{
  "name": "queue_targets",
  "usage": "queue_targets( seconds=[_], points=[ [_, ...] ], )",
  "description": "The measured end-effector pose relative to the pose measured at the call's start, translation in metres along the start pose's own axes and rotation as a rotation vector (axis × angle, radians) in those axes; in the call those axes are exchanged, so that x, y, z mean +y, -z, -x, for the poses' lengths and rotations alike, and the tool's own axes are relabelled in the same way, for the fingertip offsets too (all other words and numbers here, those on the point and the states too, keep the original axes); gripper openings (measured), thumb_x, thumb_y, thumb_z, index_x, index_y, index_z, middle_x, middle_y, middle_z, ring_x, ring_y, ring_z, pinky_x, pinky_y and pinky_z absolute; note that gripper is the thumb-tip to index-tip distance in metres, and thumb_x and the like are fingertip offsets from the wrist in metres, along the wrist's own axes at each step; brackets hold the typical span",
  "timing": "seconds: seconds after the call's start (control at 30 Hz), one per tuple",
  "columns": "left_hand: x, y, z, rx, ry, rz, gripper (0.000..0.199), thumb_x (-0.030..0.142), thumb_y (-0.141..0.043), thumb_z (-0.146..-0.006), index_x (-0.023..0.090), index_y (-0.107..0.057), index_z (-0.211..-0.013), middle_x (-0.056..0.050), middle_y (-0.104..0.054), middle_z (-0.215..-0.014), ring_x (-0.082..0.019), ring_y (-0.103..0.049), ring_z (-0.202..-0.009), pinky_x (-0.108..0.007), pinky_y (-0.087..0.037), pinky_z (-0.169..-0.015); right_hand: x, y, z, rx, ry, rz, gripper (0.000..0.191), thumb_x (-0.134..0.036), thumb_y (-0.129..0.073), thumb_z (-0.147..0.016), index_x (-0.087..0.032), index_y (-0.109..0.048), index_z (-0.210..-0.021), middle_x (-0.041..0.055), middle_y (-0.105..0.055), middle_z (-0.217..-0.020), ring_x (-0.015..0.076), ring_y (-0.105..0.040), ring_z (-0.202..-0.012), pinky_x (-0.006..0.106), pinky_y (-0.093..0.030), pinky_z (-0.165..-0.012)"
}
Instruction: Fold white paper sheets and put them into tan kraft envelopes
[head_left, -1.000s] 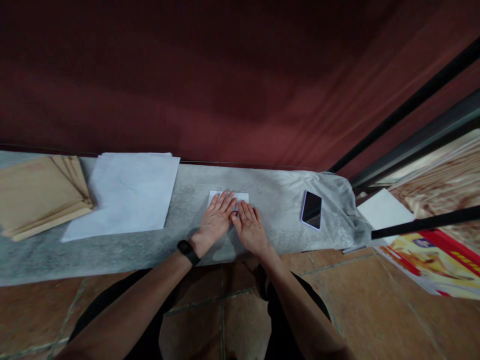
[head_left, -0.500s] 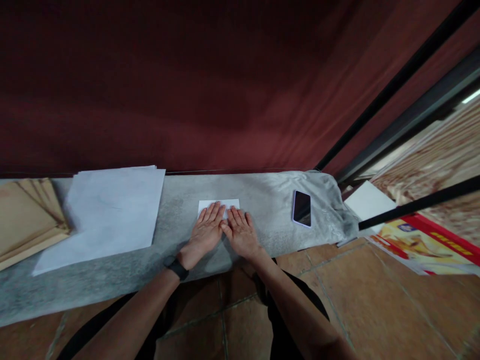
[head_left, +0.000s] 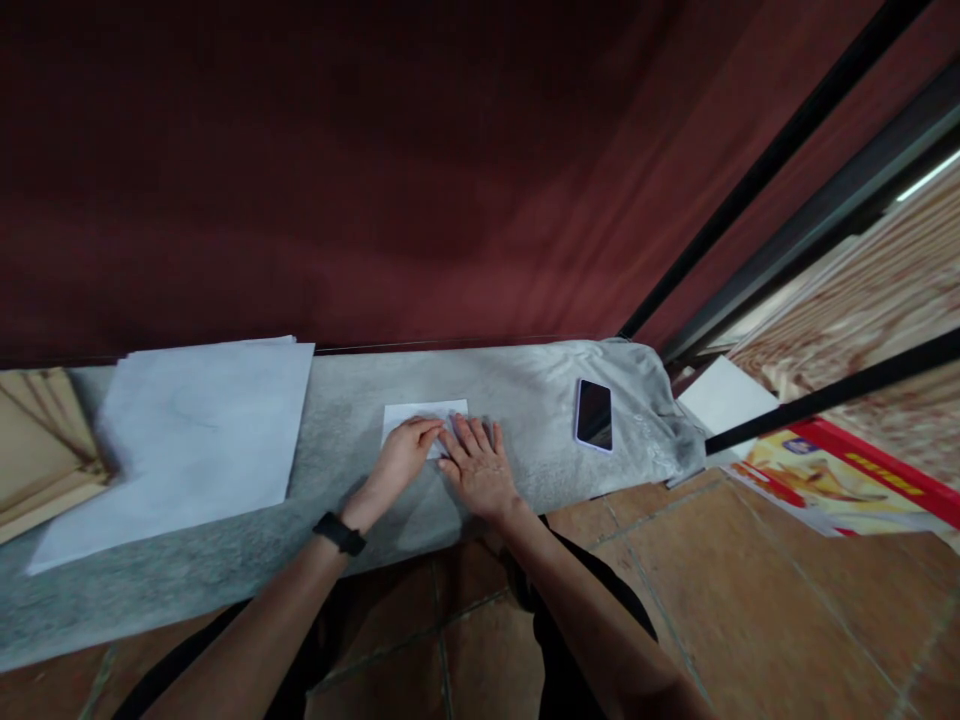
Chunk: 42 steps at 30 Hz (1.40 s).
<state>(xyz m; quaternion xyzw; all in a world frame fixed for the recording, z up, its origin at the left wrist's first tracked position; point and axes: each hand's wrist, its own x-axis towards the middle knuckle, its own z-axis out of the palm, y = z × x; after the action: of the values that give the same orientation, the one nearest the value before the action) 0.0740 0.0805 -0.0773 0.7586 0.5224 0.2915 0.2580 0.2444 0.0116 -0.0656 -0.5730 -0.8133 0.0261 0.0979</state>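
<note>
Paper, small & white (head_left: 409,411), lies on grey cloth (head_left: 352,400), partly covered by fingers; call it the clock's hub, w/ 12 pointing away from wearer. Left hand (head_left: 405,455) comes in from approx. 7 o'clock, fingers curled, tips bunched over the sheet close to the other hand's fingertips; can't tell if they're pinching an edge or just pressing. Right hand (head_left: 478,468) sits at abt 4, palm down, fingers spread, tips on the paper's near-side 3-to-4 part.

Main risk, IMO: sheet skids or twists if the flat hand's pressure lets up while the other tugs. Soft cloth may make it worse b/c it gives underneath, so hard pressing could leave a crooked crease. Too sharp a pull w/ the bunched tips might tear or crumple an edge. Fingers hide much of the sheet, so misalignment'd prob. be hard to spot.

Around it: phone (head_left: 595,415) at 3, screen up, well apart, near the cloth's wrinkled end; dragging the cloth could shift it. Large white sheets (head_left: 202,430) at 9, edges uneven, could slide if an elbow brushes them. Brown paper pile (head_left: 37,430), farther out at 9, seems to overlap those sheets, so they'd prob. shift together. Wristband (head_left: 340,533) at 7-8 might snag cloth, low odds.
</note>
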Motion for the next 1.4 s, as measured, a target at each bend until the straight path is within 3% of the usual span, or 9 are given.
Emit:
queue_targets(
  seconds=[0.27,0.5,0.73,1.0,1.13,1.23,1.3,1.4],
  points=[
    [-0.009,0.007,-0.006,-0.073,0.157,0.227,0.029,0.041,-0.059,-0.079,0.023,-0.079,-0.087,-0.004,-0.081,-0.093,-0.021,-0.072,-0.084,-0.033,-0.057,-0.082,0.003,0.001,0.003,-0.011,0.029,0.002,0.049,-0.049,-0.037,-0.107,-0.038,-0.039,-0.154,0.0045,-0.035,-0.163,0.032,-0.037,-0.147,0.065,-0.013,-0.122],
    [-0.013,0.009,-0.004,-0.092,0.16,0.251,0.03,0.044,-0.06,-0.075,0.022,-0.079,-0.084,-0.003,-0.08,-0.083,-0.02,-0.071,-0.073,-0.03,-0.055,-0.069,0.002,0.003,0.003,-0.033,0.038,-0.004,0.048,-0.049,-0.034,-0.107,-0.039,-0.038,-0.154,0.0041,-0.032,-0.164,0.0318,-0.034,-0.148,0.066,-0.012,-0.121],
    [-0.003,0.015,0.0,-0.071,0.066,0.136,0.032,0.042,-0.055,-0.084,0.023,-0.079,-0.093,-0.005,-0.08,-0.1,-0.022,-0.073,-0.09,-0.034,-0.055,-0.088,0.002,0.005,0.004,-0.035,0.048,0.001,0.049,-0.049,-0.034,-0.108,-0.038,-0.037,-0.155,0.0044,-0.031,-0.164,0.0315,-0.034,-0.149,0.065,-0.012,-0.121],
    [0.012,0.029,0.013,-0.015,-0.019,-0.069,0.032,0.024,-0.046,-0.087,0.021,-0.076,-0.096,-0.008,-0.078,-0.102,-0.021,-0.071,-0.093,-0.033,-0.054,-0.09,0.002,0.005,0.004,-0.027,0.095,-0.031,0.054,-0.05,-0.036,-0.107,-0.038,-0.025,-0.159,0.0037,-0.028,-0.166,0.0299,-0.03,-0.151,0.065,-0.013,-0.122],
    [0.017,0.052,0.031,0.057,0.077,-0.224,0.03,0.023,-0.047,-0.086,0.023,-0.073,-0.1,-0.004,-0.077,-0.093,-0.019,-0.069,-0.082,-0.029,-0.051,-0.077,0.0,0.0,0.005,-0.025,0.14,-0.094,0.057,-0.047,-0.036,-0.108,-0.028,-0.025,-0.16,0.0058,-0.027,-0.166,0.0266,-0.028,-0.152,0.055,-0.017,-0.125],
    [0.005,0.08,0.044,0.193,0.194,-0.233,0.035,0.029,-0.045,-0.089,0.023,-0.07,-0.113,-0.004,-0.076,-0.092,-0.019,-0.068,-0.076,-0.028,-0.051,-0.074,-0.001,-0.008,0.005,-0.025,0.122,-0.105,0.056,-0.046,-0.037,-0.107,-0.023,-0.032,-0.158,0.0085,-0.029,-0.165,0.0269,-0.03,-0.151,0.052,-0.019,-0.124],
    [-0.015,0.11,0.052,0.359,0.25,-0.207,0.036,0.035,-0.045,-0.09,0.021,-0.07,-0.113,-0.006,-0.075,-0.098,-0.02,-0.068,-0.08,-0.03,-0.052,-0.078,-0.002,-0.014,0.005,-0.024,0.109,-0.097,0.056,-0.046,-0.038,-0.107,-0.022,-0.036,-0.157,0.0101,-0.03,-0.164,0.028,-0.03,-0.151,0.053,-0.019,-0.124],
    [-0.06,0.171,0.074,0.648,0.391,-0.242,0.041,0.041,-0.044,-0.09,0.015,-0.067,-0.112,-0.012,-0.07,-0.109,-0.023,-0.066,-0.095,-0.037,-0.054,-0.087,-0.003,-0.02,0.005,-0.026,0.105,-0.095,0.055,-0.045,-0.038,-0.107,-0.023,-0.035,-0.157,0.0101,-0.031,-0.164,0.0279,-0.03,-0.151,0.053,-0.02,-0.123]
  ],
)
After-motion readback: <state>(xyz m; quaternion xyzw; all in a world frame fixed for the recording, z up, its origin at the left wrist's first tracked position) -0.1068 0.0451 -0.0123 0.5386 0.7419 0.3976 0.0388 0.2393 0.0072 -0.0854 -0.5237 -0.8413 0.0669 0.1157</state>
